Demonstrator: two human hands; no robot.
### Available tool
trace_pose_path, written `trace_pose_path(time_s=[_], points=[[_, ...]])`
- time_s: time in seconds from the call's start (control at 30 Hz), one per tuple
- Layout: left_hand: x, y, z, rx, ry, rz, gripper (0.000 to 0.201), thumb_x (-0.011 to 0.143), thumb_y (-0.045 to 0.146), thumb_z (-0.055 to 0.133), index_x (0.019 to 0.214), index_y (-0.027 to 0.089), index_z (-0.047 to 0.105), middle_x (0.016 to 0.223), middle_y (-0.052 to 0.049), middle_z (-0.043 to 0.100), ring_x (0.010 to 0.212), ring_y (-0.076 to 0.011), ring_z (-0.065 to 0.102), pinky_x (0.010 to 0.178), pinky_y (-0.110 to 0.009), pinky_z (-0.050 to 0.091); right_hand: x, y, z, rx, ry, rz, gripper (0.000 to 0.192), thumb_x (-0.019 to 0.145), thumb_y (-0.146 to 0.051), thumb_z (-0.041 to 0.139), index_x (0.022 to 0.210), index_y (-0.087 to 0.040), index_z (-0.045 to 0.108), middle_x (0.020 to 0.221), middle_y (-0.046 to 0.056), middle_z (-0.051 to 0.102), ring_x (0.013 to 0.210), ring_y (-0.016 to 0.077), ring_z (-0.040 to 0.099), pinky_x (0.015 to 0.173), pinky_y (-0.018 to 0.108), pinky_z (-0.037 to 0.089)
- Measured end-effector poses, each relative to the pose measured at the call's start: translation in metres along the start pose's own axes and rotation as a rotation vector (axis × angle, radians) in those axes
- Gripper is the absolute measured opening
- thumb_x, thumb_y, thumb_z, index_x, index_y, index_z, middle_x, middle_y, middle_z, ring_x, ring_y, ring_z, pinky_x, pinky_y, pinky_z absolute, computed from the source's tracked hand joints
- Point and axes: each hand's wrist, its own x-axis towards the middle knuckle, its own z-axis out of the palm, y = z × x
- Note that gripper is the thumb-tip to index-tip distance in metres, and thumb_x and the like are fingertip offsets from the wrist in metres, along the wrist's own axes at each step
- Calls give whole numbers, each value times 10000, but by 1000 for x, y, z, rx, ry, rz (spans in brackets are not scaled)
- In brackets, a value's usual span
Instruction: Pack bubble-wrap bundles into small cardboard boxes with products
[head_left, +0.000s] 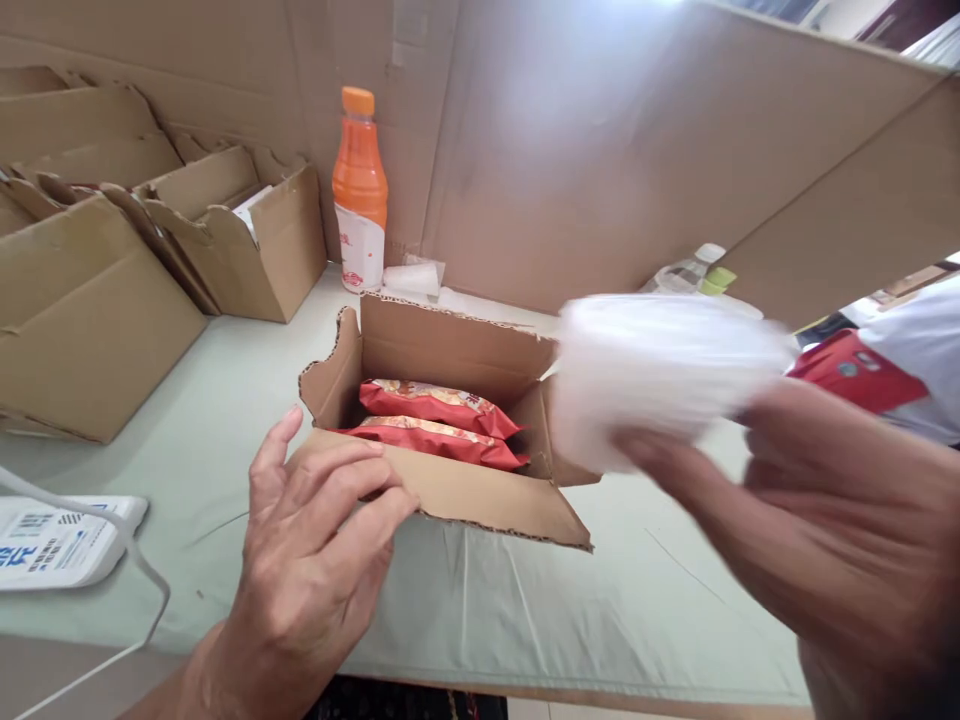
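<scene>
An open cardboard box (450, 345) sits on the pale green table cover, with two red snack packets (439, 405) lying inside. My left hand (315, 545) rests its fingers on the box's near flap, fingers apart. My right hand (817, 500) is close to the camera at the right and grips a white packet (660, 365), blurred by motion, just right of and above the box.
An orange drink bottle (360, 190) stands against the cardboard back wall. Several empty folded boxes (225, 240) stack at the left. A white device with a cable (52, 545) lies at the near left. A person in white holding a red phone (855, 370) is at the right.
</scene>
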Motion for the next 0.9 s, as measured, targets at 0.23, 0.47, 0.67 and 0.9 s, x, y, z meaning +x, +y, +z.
trace_pose_path(time_s=[0.23, 0.47, 0.67, 0.9], points=[[1, 0, 3, -78, 6, -64, 267, 913, 2, 554, 1007, 223, 671, 987, -23, 751, 1005, -190, 661, 1231, -643, 188, 67, -29, 108, -563, -550, -613, 245, 879, -215, 685, 635, -187, 682, 675, 58, 689, 681, 194, 646, 635, 321, 451], [4, 0, 2, -118, 69, -121, 324, 902, 15, 574, 1081, 274, 648, 1067, -12, 725, 1152, -224, 639, 1232, -627, 239, 79, -26, 138, -656, -892, -484, 205, 773, -87, 730, 605, -190, 671, 579, 43, 663, 547, 203, 646, 525, 289, 395], [-15, -19, 9, -218, 286, -393, 731, 877, 136, 670, 1525, 330, 391, 1555, -81, 424, 1477, -303, 396, 1240, -561, 321, 48, -6, 40, -338, -189, -296, 239, 959, -337, 607, 1120, -239, 753, 1082, 37, 780, 893, 201, 732, 761, 317, 544], [-39, -60, 35, -580, 125, -793, 671, 889, 271, 669, 1512, 323, 425, 1560, -77, 467, 1436, -293, 460, 1199, -529, 390, -75, 58, 44, 4, -212, 241, 419, 841, -533, 699, 1131, -232, 677, 1004, 73, 763, 800, 228, 705, 705, 365, 571]])
